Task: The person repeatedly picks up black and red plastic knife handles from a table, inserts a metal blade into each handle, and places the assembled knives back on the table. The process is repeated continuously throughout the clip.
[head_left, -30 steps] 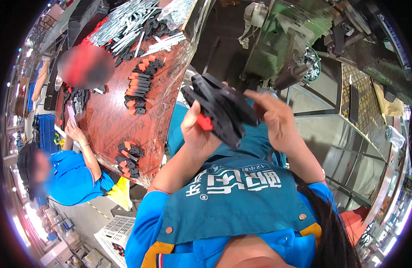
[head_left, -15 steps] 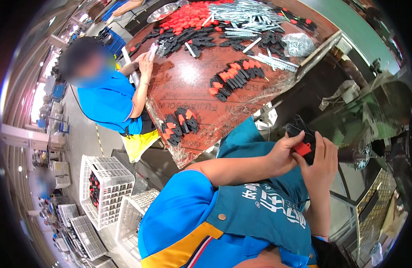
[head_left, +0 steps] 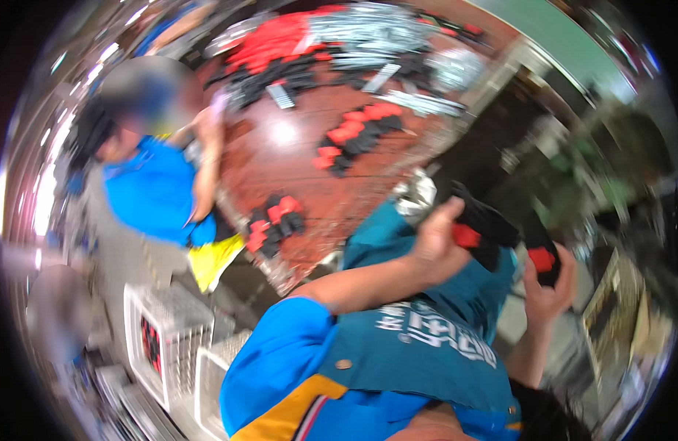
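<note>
Blurred by motion, my left hand (head_left: 440, 246) is closed round a black clamp part (head_left: 493, 229) with a red piece showing near my fingers. A short way to the right, my right hand (head_left: 549, 294) grips another black-and-red clamp part (head_left: 542, 253). The two parts are apart, held in front of my teal apron (head_left: 383, 234). Exactly how the fingers sit on them is smeared.
On the red-brown table (head_left: 298, 187) lie rows of black-and-red parts (head_left: 354, 136), red pieces (head_left: 273, 44) and silver bars (head_left: 368, 33). A co-worker in a blue shirt (head_left: 152, 187) works at its left edge. White crates (head_left: 181, 345) stand lower left; dark machinery (head_left: 603, 169) is at right.
My hands have drawn apart; before, they were together on black-and-red parts. My left hand moved left, my right hand right and down. The whole view has shifted and blurred.
</note>
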The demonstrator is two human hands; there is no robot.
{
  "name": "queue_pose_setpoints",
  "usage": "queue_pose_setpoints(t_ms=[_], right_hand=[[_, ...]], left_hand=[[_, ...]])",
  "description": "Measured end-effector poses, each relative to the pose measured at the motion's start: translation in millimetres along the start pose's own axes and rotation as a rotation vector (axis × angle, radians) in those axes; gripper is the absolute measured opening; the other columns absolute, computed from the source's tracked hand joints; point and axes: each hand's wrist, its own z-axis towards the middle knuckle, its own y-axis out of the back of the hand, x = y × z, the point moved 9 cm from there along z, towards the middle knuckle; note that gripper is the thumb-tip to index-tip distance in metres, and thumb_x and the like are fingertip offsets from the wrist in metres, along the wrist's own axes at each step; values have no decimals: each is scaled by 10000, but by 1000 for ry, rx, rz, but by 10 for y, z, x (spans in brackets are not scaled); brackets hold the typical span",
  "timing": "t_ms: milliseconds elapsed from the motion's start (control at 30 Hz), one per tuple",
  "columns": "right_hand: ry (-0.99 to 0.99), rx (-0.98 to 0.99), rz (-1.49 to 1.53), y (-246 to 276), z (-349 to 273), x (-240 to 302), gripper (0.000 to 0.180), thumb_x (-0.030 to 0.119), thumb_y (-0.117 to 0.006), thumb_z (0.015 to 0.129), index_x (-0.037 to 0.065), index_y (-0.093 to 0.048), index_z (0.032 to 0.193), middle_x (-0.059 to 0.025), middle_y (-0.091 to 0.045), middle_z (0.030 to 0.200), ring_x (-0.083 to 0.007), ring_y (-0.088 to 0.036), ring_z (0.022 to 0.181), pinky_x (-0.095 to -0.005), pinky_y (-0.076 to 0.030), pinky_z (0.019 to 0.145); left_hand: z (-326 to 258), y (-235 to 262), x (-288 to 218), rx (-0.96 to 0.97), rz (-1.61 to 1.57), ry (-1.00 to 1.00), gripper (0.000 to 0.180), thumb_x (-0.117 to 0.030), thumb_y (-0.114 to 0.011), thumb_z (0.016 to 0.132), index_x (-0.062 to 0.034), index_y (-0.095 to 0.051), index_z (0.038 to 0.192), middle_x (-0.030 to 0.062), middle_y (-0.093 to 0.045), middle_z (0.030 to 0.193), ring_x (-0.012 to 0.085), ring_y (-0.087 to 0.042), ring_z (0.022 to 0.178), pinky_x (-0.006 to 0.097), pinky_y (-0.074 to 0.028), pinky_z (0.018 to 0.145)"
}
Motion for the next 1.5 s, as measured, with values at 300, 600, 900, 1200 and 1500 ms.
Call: queue_pose_setpoints(t_ms=[300, 600, 900, 1200, 1500], right_hand=[[-160, -78, -42, 524, 73, -589, 530, 190, -901, 589, 51, -635, 1026, -121, -676, 890, -264, -676, 785, -333, -528, 716], [-38, -209, -112, 791, 526, -690, 494, 358, -883, 616, 24, -675, 914, -142, -674, 841, -295, -667, 731, -365, -525, 664], [-259, -60, 129, 751, 523, -922, 367, 243, -857, 696, -8, -713, 923, -83, -699, 737, -92, -633, 655, -263, -494, 613], [-148, 38, -3, 613, 607, -789, 402, 258, -849, 689, 8, -704, 969, -129, -699, 822, -200, -665, 717, -305, -512, 691], [-261, 87, 150, 553, 488, -970, 600, 360, -857, 665, 4, -664, 1109, -147, -706, 994, -295, -688, 927, -344, -525, 828]], left_hand=[[98, -7, 11, 120, 133, 109, 441, -367, -469, 970, -82, -505, 1305, 149, -544, 1310, 356, -487, 1254, 595, -324, 1079], [48, -73, 53, 152, 135, 123, 479, -362, -557, 933, -73, -524, 1313, 151, -529, 1356, 365, -456, 1290, 616, -269, 1106], [66, -76, 99, 148, 121, 147, 519, -366, -561, 932, -69, -486, 1351, 152, -508, 1373, 366, -443, 1303, 614, -257, 1120], [39, -162, 245, 207, 133, 217, 520, -377, -542, 942, -83, -469, 1364, 168, -493, 1383, 373, -431, 1314, 610, -243, 1130], [26, -101, 247, 161, 129, 237, 473, -244, -523, 893, -83, -484, 1336, 165, -508, 1367, 368, -450, 1301, 614, -268, 1122]])
